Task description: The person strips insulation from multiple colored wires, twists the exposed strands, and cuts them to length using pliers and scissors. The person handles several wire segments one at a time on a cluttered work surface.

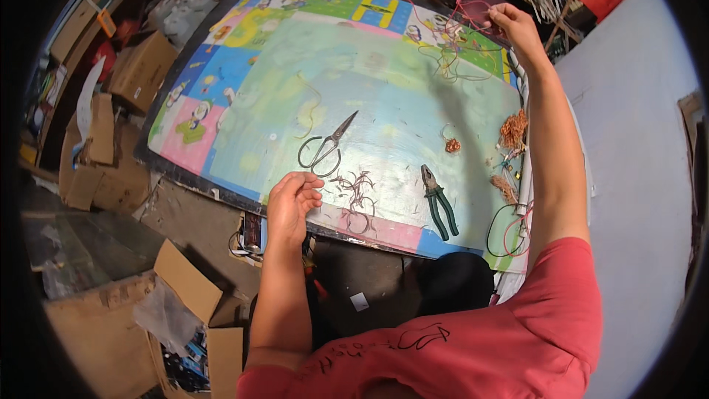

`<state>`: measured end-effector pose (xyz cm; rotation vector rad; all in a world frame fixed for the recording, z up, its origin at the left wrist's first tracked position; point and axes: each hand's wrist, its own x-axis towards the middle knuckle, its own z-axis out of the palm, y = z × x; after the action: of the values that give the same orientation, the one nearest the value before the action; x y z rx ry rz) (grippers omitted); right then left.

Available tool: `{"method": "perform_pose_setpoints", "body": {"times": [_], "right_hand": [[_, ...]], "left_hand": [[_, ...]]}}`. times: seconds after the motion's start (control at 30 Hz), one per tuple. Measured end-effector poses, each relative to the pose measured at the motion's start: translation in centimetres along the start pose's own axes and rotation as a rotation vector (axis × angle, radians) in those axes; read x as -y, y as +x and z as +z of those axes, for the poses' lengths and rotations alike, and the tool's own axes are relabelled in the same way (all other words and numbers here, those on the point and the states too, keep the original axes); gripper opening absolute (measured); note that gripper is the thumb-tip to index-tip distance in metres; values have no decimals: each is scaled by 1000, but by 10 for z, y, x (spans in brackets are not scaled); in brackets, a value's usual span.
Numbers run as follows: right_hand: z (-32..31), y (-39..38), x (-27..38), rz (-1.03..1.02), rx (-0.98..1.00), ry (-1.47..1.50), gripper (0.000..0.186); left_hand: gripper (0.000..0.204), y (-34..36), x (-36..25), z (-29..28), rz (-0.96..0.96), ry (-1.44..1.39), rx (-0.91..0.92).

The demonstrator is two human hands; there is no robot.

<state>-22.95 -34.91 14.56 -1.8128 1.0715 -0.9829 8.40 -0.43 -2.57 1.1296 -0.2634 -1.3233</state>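
Note:
At the far right of the table (310, 89), my right hand (515, 29) pinches a thin red wire (473, 4). That wire runs into a loose tangle of red and pale wires (447, 41) spread over the corner. My left hand (293, 203) is at the near edge, its fingers loosely curled with a gap to the thumb and nothing visible in them. Just beyond it lie dark-handled scissors (325, 149). Beside it is a small heap of short dark wire pieces (358, 196). Green-handled pliers (439, 203) rest farther right.
Along the right edge sit a copper-coloured wire bundle (513, 129), small connectors (509, 157) and red and black wire loops (506, 229). A small copper coil (452, 145) lies nearer the middle. Cardboard boxes (144, 70) crowd the left; an open box (196, 332) stands below.

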Motion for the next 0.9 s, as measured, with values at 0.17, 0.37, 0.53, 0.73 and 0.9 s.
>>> {"method": "perform_pose_setpoints", "body": {"times": [0.17, 0.37, 0.53, 0.73, 0.9], "right_hand": [[53, -25, 50, -66, 123, 118, 13], [171, -107, -36, -215, -49, -36, 15], [249, -198, -137, 99, 190, -336, 15], [248, -208, -109, -36, 76, -587, 10], [239, -196, -90, 29, 228, -730, 9]], "left_hand": [[19, -10, -4, 2, 7, -20, 25], [29, -6, 6, -1, 63, -19, -197], [38, -3, -5, -23, 101, -102, -388], [39, -14, -24, -37, 148, -198, -393], [37, -20, -32, -42, 168, -221, -375]]}}
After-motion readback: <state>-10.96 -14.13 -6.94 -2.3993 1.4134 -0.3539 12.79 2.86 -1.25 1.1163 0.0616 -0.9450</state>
